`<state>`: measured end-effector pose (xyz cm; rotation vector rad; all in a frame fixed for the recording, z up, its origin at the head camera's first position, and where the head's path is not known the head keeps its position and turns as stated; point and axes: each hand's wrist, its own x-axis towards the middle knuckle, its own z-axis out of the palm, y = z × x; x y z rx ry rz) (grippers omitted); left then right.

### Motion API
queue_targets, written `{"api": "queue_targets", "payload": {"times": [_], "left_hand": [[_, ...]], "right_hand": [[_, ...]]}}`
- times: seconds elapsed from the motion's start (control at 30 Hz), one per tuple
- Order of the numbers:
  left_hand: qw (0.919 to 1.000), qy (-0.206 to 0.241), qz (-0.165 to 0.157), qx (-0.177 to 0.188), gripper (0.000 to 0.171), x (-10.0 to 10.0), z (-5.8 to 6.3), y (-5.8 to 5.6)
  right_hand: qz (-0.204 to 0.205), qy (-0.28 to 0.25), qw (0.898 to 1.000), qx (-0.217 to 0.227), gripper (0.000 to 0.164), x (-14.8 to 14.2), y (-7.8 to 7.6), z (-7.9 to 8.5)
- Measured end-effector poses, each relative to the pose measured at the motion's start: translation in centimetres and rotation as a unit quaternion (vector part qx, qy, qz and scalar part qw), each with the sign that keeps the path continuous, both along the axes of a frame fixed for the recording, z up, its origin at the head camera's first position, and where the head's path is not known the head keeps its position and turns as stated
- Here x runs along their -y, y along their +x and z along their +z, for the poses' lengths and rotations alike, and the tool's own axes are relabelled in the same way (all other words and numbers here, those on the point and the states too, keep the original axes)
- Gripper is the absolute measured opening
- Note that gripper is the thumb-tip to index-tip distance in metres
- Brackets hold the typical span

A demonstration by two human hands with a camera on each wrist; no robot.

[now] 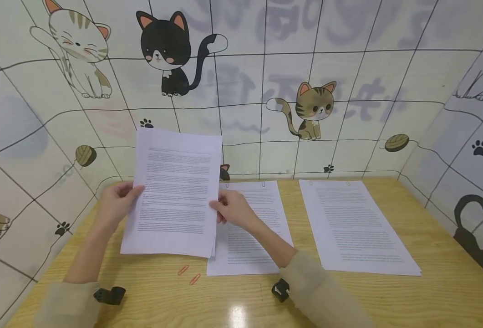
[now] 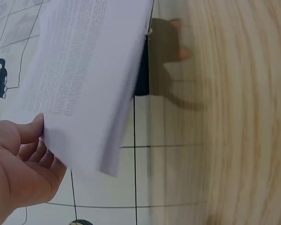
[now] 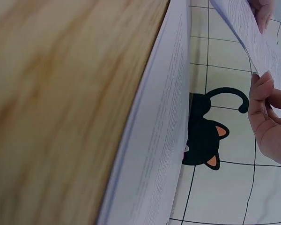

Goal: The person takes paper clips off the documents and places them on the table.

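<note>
Currently: one paper stack [image 1: 175,196], held up over the worktop [image 1: 163,303], left of two clipped stacks [image 1: 360,225]; your left hand [image 1: 116,205] and right hand [image 1: 235,208], fingers pinching its opposite side edges, presumably to keep sheets flat and together; two red clips [image 1: 183,270], loose within easy reach

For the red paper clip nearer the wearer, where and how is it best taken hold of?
Probably a pinch across the long sides of the paper clip, at mid-length, from above and the near side: it lies flat on the table, with the held papers beyond.
</note>
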<state>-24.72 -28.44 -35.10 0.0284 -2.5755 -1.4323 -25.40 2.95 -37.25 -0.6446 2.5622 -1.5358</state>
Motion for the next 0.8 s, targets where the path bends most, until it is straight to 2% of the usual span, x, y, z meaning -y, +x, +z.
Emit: {"api": "queue_targets", "payload": {"times": [0.13, 0.3, 0.37, 0.53, 0.6, 0.67, 0.8], "left_hand": [[0.9998, 0.003, -0.020, -0.007, 0.050, 1.0, -0.4, -0.2], [0.9983, -0.007, -0.051, -0.027, 0.044, 2.7, -1.3, -0.4], [0.9977, -0.020, -0.063, -0.011, 0.046, 3.4, -1.5, -0.4], [0.9907, -0.039, -0.102, 0.081, 0.058, 5.1, -1.8, -0.3], [0.9873, -0.040, -0.110, 0.108, 0.061, 5.5, -1.9, -0.2], [0.9856, -0.045, -0.107, 0.123, 0.064, 5.8, -2.0, -0.1], [0.9865, -0.066, -0.081, 0.126, 0.062, 6.5, -2.3, -0.1]], "right_hand": [[-0.019, -0.012, 1.000, -0.011, 0.012, 1.6, -0.3, -0.3], [-0.025, -0.019, 1.000, 0.001, 0.012, 3.5, -0.4, -0.6], [-0.028, -0.018, 0.999, 0.009, 0.013, 4.2, -0.4, -0.7], [-0.041, -0.015, 0.999, 0.025, 0.015, 5.6, -0.7, -1.0], [-0.046, -0.008, 0.998, 0.031, 0.016, 6.0, -0.8, -1.2], [-0.050, -0.002, 0.998, 0.040, 0.019, 6.4, -1.0, -1.5], [-0.053, -0.001, 0.997, 0.057, 0.019, 7.4, -1.4, -2.1]]}}
